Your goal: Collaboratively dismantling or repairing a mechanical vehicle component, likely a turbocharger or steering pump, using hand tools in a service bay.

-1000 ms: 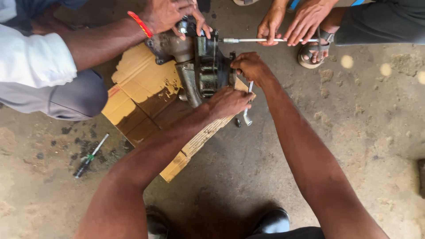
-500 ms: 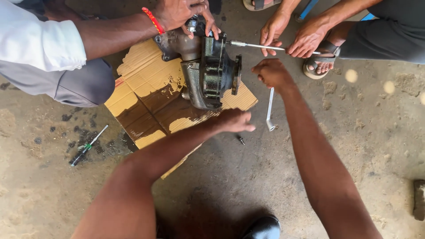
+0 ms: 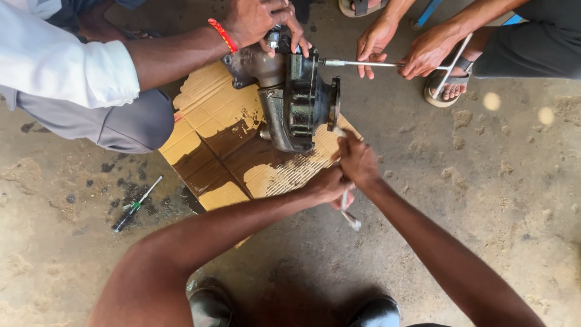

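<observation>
The dark metal housing is stood on oil-stained cardboard on the floor. Just below its lower right edge, the right hand and left hand are met, fingers closed around a slim wrench whose long axis is run down toward the person.

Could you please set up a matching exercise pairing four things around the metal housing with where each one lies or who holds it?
Things:
1. wrench
2. screwdriver
3. cardboard
4. long rod

Places:
A. flat under the metal housing, stained with oil
B. alone on the concrete floor, left of the cardboard
C. in the grip of the left hand and right hand
D. held by another person's hands at the top

Pairs: 1-C, 2-B, 3-A, 4-D
</observation>
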